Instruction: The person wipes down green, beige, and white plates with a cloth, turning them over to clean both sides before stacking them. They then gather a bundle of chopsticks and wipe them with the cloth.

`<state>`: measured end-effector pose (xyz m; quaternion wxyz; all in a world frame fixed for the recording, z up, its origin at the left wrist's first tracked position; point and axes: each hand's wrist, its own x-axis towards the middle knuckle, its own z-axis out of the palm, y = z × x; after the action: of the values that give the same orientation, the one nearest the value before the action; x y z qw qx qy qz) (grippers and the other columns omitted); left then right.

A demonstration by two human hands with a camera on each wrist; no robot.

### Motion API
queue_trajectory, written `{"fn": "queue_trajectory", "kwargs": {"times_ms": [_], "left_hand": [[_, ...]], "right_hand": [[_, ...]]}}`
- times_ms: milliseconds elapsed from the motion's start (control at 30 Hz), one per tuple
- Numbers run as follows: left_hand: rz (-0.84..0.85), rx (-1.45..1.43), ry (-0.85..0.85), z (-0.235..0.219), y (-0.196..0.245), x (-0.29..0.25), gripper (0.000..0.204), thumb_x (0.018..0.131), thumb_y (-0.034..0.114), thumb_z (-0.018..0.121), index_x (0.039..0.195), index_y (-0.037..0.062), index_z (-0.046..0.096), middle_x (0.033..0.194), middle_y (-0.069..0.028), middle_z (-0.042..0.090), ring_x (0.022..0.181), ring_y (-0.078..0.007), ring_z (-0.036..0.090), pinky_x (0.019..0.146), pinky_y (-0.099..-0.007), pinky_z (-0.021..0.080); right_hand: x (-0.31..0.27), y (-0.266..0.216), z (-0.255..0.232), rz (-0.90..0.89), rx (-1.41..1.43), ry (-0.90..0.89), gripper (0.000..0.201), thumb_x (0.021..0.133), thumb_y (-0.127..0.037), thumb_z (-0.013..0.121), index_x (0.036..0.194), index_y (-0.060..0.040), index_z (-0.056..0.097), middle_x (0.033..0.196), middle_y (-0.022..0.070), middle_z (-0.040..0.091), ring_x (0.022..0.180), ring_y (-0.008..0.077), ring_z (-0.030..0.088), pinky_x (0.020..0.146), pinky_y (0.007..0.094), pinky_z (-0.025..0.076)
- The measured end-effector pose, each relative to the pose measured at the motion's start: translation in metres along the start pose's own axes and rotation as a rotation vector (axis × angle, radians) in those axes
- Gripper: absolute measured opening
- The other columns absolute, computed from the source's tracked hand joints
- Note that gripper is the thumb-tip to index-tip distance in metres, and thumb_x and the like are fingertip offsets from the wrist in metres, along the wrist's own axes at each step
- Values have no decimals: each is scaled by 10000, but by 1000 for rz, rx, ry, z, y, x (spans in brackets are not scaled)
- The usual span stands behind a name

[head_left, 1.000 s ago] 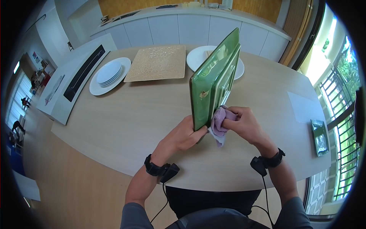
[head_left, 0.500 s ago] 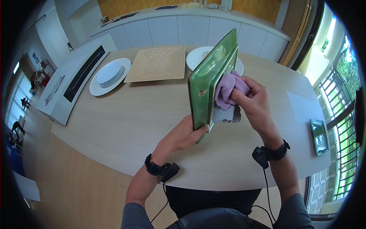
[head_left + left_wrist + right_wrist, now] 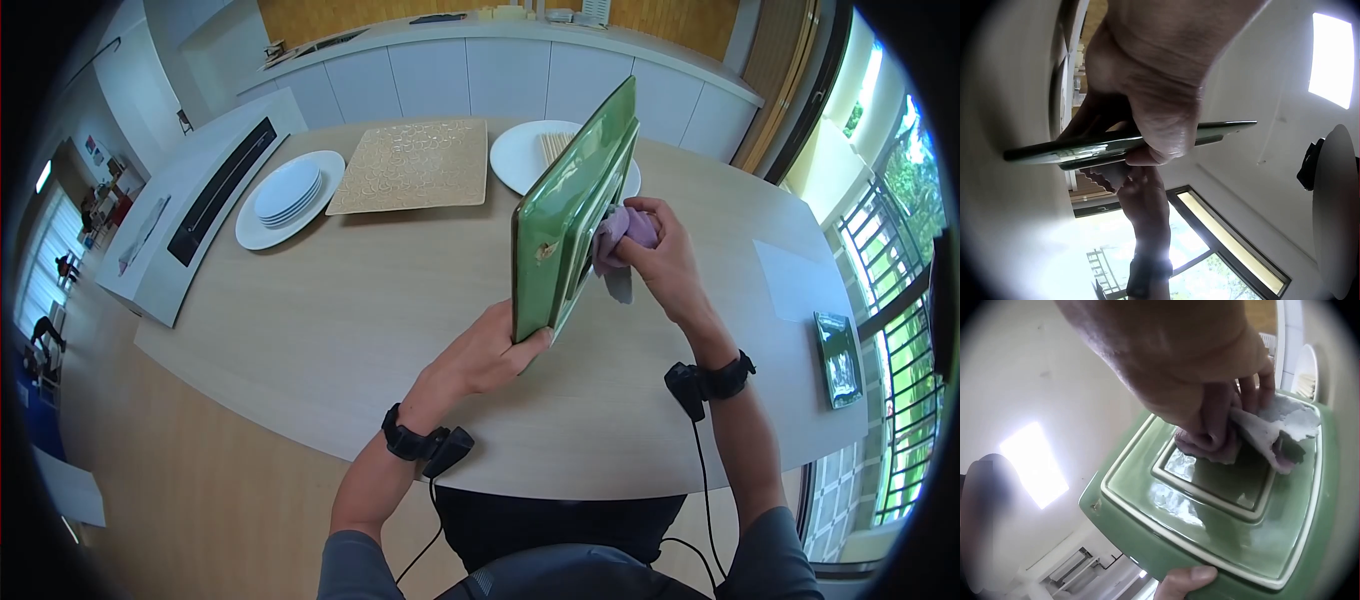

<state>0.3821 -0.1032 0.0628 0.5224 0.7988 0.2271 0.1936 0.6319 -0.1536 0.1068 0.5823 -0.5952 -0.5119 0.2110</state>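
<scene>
A square green glazed plate (image 3: 565, 235) stands on edge above the table, its underside with raised pale square ridges (image 3: 1210, 515) facing right. My left hand (image 3: 490, 350) grips its lower near corner, the thumb (image 3: 1188, 581) lying on the underside's rim. In my right hand (image 3: 665, 260) is a bunched purple cloth (image 3: 625, 238), pressed to the middle of the underside. A greyish flap of the cloth (image 3: 1285, 428) spreads toward the plate's rim in the right wrist view. From the left wrist view the plate (image 3: 1097, 150) shows edge-on, with the right hand (image 3: 1144, 197) beyond it.
On the table (image 3: 350, 330), a stack of small white plates (image 3: 287, 190) sits on a larger white plate (image 3: 262, 236). Beside it lies a square beige plate (image 3: 410, 165). Behind the green plate is a white plate (image 3: 515, 165) holding thin sticks. A small dark green dish (image 3: 838, 360) lies far right.
My right hand has carried the cloth upward from the plate's lower corner to the middle of its underside. The plate has shifted slightly right, still gripped by my left hand.
</scene>
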Motion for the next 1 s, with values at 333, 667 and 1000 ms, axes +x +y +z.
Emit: {"fn": "queue_trajectory", "kwargs": {"times_ms": [333,667,1000], "left_hand": [[43,2,16,0,-4,1,272,964,197,578,1150,0,587,983,-106,626,919,-219,568,859,-365,474],[98,-26,72,4,-2,-1,283,950,219,560,1063,-40,549,877,-186,611,806,-296,547,796,-413,464],[86,-18,81,6,-2,1,261,942,226,562,954,-35,555,763,-149,567,724,-260,512,723,-399,451]], "right_hand": [[-34,27,-26,175,-317,-382,461,786,-97,710,1217,23,599,1104,130,670,1010,191,640,927,316,511],[-39,15,-45,183,-415,-507,609,784,-409,800,1266,-69,651,1254,146,604,1155,285,594,953,380,510],[-71,30,-25,-84,-467,-680,485,779,-265,808,1209,-78,687,1204,128,610,1165,298,575,1001,382,472]]}}
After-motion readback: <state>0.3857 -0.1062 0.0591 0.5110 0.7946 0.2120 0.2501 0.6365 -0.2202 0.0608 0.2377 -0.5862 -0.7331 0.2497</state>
